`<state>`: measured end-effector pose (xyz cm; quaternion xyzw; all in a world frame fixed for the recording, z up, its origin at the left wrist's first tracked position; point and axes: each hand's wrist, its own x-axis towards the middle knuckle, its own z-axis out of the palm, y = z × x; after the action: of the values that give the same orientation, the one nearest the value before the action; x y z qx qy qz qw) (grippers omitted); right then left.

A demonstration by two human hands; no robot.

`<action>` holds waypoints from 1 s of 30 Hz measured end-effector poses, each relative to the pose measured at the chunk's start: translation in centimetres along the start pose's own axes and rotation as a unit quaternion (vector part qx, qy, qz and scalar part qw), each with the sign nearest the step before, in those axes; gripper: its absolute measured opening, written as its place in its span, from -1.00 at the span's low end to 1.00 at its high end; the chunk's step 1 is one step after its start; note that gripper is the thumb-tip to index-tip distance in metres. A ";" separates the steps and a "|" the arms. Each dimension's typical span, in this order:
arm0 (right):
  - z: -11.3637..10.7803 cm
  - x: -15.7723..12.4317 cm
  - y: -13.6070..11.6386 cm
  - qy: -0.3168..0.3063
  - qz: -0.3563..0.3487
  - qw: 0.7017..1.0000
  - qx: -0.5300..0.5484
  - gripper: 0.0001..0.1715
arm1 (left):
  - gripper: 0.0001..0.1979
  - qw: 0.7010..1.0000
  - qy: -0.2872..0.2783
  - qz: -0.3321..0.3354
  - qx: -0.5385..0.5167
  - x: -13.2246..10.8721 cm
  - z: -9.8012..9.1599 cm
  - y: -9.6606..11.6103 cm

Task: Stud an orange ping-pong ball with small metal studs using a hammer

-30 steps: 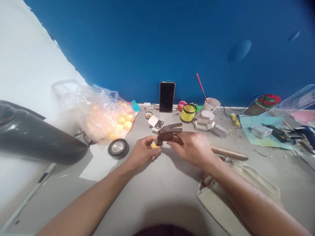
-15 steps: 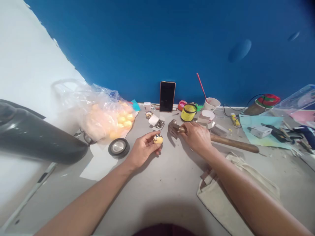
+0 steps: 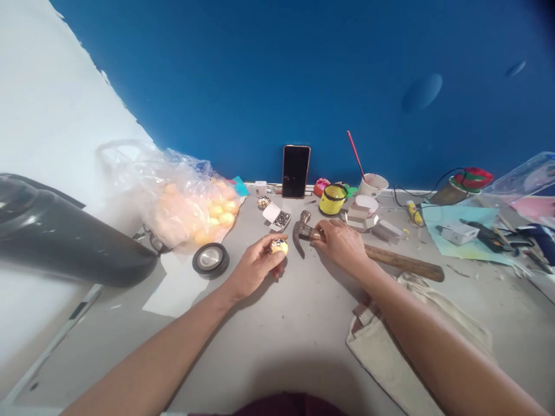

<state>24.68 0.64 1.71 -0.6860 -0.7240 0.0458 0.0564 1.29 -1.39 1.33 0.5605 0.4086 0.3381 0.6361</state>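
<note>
While the left hand (image 3: 255,264) holds a small, rounded, yellow piece (image 3: 280,248) with dark and shiny spots across its top, the right hand (image 3: 344,245) lies over a claw hammer with a brown wooden handle (image 3: 403,263). The left grip pinches the yellow piece between thumb and fingers, above the middle of the grey desk (image 3: 295,323); the spots are too small to make out clearly. The right grip is closed around the handle just behind the dark metal head (image 3: 302,231), whose curved claw points toward the person, and the rest of the handle runs out to the right past the hand. Whether the hammer rests fully on the desk I cannot tell. Just beyond the left hand sits an open white cardboard box (image 3: 280,219) filled with small, shiny metal pieces, and to the left is a round black lid with a silver centre (image 3: 211,259), near a white sheet of paper (image 3: 169,294). Beyond the right hand stands a yellow cylindrical container with a dark rim (image 3: 332,202). A beige cloth bag (image 3: 390,352) lies partly under the right forearm, and a black-screened phone (image 3: 296,171) leans upright against the blue wall (image 3: 243,81).
</note>
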 end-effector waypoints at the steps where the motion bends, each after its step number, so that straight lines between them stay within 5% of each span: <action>1: 0.0 0.0 0.0 -0.004 0.001 1.000 0.003 -0.74 | -0.47 1.000 -0.008 -0.002 0.002 -0.1 0.1 0.0; 8: -0.4 -0.4 -0.4 0.020 -0.032 0.999 -0.026 -0.77 | -0.71 0.995 0.003 0.030 0.097 -0.5 0.2 0.0; 12: -1.2 -1.7 -1.7 0.093 -0.097 0.986 0.103 -0.87 | -0.69 0.989 0.007 0.047 0.143 -0.8 0.1 -0.3; 15: -1.8 -2.7 -2.8 0.041 -0.134 0.959 0.247 -0.91 | -0.69 0.984 0.010 0.046 0.170 -0.9 0.2 -0.3; 19: -1.8 -3.4 -3.7 -0.026 -0.158 0.941 0.299 -0.71 | -0.62 0.979 -0.004 0.045 0.197 -1.1 0.6 -0.1; 30: -0.3 -3.8 -4.3 0.029 -0.232 0.930 0.284 -0.62 | -0.62 0.982 0.016 0.076 0.171 -1.4 1.1 0.0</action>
<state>20.70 -3.42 2.56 -0.4547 -0.8179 0.2158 0.2789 1.69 -3.14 1.56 0.6850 0.4260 0.3197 0.4971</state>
